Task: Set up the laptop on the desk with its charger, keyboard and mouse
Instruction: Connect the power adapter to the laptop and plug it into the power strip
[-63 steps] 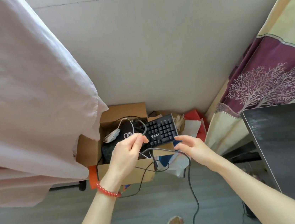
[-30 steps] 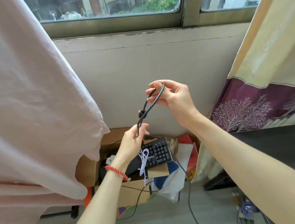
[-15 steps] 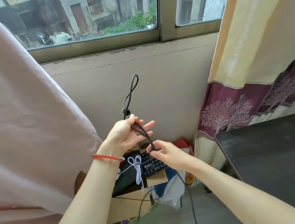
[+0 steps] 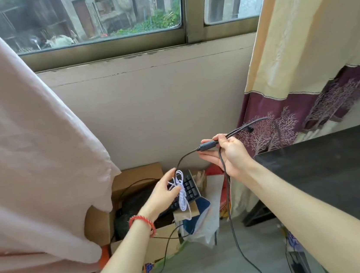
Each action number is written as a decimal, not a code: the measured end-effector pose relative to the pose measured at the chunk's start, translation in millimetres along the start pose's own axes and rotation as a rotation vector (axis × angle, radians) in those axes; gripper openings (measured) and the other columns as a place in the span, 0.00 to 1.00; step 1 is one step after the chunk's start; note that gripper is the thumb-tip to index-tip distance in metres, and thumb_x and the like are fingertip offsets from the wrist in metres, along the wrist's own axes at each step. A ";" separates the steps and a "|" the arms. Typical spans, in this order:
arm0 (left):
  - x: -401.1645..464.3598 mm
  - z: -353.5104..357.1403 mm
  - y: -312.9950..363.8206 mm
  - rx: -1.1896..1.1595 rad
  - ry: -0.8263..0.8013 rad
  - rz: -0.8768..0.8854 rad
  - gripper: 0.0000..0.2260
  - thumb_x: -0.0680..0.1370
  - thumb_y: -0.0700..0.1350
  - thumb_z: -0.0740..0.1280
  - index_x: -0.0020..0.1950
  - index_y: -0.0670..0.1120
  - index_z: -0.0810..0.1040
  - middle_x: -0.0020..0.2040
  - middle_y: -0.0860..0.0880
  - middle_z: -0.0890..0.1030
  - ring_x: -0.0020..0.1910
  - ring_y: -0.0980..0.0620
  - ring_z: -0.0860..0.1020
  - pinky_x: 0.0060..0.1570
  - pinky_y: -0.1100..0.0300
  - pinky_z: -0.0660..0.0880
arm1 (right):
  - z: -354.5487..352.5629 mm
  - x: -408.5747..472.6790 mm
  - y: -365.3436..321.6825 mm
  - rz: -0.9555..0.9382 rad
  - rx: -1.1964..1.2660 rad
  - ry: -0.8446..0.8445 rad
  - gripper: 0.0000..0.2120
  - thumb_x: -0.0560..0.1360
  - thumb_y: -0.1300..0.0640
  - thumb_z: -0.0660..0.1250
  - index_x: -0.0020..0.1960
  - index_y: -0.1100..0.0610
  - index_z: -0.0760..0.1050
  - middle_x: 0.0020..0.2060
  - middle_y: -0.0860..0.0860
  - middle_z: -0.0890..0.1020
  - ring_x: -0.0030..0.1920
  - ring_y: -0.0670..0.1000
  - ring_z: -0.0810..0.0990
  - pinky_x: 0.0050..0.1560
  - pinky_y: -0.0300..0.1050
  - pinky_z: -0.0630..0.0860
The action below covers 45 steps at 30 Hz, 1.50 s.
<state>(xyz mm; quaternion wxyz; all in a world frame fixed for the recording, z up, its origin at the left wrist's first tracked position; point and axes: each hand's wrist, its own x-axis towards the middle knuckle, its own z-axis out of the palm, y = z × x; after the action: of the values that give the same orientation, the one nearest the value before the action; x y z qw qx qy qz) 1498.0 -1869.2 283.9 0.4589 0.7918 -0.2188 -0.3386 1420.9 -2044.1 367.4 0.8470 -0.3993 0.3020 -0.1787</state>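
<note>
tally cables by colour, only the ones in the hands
Black cable: 1, gripped in the right hand, ferrite lump by the fingers.
White cable: 1, a tied bundle hanging at the left hand.
Total: 2

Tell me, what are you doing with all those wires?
A person is sorting cables by the window. The right hand holds a black cable by its thick barrel part, with the rest trailing down to the floor. The left hand holds a knotted white cord. Below, the keyboard still sits in a cardboard box, and the dark desk at the right has nothing set up on the part that shows.
</note>
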 end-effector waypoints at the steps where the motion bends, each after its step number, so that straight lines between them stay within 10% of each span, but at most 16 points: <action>1: 3.6 6.7 -9.3 -0.007 0.059 -0.026 0.26 0.77 0.39 0.63 0.73 0.47 0.58 0.74 0.47 0.62 0.73 0.49 0.60 0.68 0.57 0.60 | 0.8 1.4 2.8 0.010 0.029 0.002 0.14 0.82 0.58 0.47 0.42 0.59 0.65 0.42 0.61 0.79 0.41 0.62 0.80 0.45 0.57 0.75; 9: 45.1 2.5 -55.9 0.253 0.098 -0.082 0.34 0.75 0.34 0.59 0.75 0.53 0.49 0.77 0.48 0.53 0.76 0.45 0.47 0.73 0.40 0.45 | -14.8 21.9 12.9 -0.012 -0.014 0.109 0.13 0.82 0.57 0.47 0.42 0.58 0.65 0.39 0.58 0.79 0.35 0.57 0.83 0.34 0.50 0.80; 13: 67.2 -3.1 -62.3 0.663 -0.007 0.007 0.26 0.77 0.38 0.61 0.73 0.53 0.59 0.61 0.47 0.75 0.65 0.46 0.70 0.71 0.41 0.52 | -33.3 36.0 14.5 -0.037 -0.147 0.279 0.13 0.82 0.57 0.47 0.41 0.57 0.64 0.35 0.56 0.77 0.31 0.56 0.80 0.35 0.51 0.79; 15: 72.1 -4.7 -65.1 0.642 -0.005 0.076 0.15 0.77 0.41 0.63 0.64 0.48 0.74 0.49 0.48 0.76 0.50 0.49 0.75 0.57 0.55 0.71 | -42.8 41.7 16.3 -0.053 -0.262 0.334 0.14 0.82 0.57 0.48 0.40 0.56 0.64 0.34 0.55 0.77 0.27 0.53 0.79 0.33 0.49 0.80; 19: 77.8 -11.6 -69.1 0.316 0.159 -0.045 0.08 0.77 0.44 0.64 0.44 0.44 0.81 0.34 0.51 0.79 0.34 0.55 0.78 0.31 0.70 0.69 | -56.6 48.6 28.0 -0.009 -0.376 0.363 0.13 0.82 0.58 0.49 0.39 0.55 0.64 0.34 0.55 0.77 0.24 0.50 0.79 0.29 0.44 0.80; 30: 91.8 -26.5 -81.8 0.173 0.321 -0.239 0.08 0.77 0.41 0.64 0.49 0.38 0.81 0.50 0.45 0.77 0.43 0.50 0.77 0.38 0.57 0.79 | -50.2 56.1 52.1 -0.091 -0.574 0.305 0.14 0.82 0.55 0.49 0.39 0.52 0.64 0.33 0.51 0.78 0.25 0.44 0.79 0.20 0.33 0.71; 38: 80.5 -30.2 -80.5 0.854 0.292 -0.032 0.11 0.79 0.48 0.59 0.52 0.48 0.80 0.47 0.45 0.82 0.49 0.45 0.78 0.49 0.53 0.75 | -53.0 59.1 50.4 -0.181 -0.542 0.328 0.12 0.82 0.57 0.49 0.41 0.50 0.65 0.40 0.51 0.79 0.43 0.53 0.81 0.37 0.37 0.81; 45: 78.0 -32.3 -87.8 0.295 0.331 -0.371 0.08 0.77 0.44 0.63 0.45 0.42 0.80 0.41 0.45 0.80 0.37 0.52 0.77 0.36 0.63 0.72 | -47.1 56.5 65.6 -0.159 -0.391 0.319 0.12 0.82 0.59 0.48 0.41 0.53 0.65 0.42 0.53 0.78 0.48 0.56 0.80 0.37 0.37 0.81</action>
<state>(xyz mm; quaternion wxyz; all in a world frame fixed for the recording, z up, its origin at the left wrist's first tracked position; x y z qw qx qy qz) 1577.5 -1859.4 192.2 0.2983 0.9211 -0.0391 -0.2473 1436.8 -2061.1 271.6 0.6786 -0.5448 0.4282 -0.2437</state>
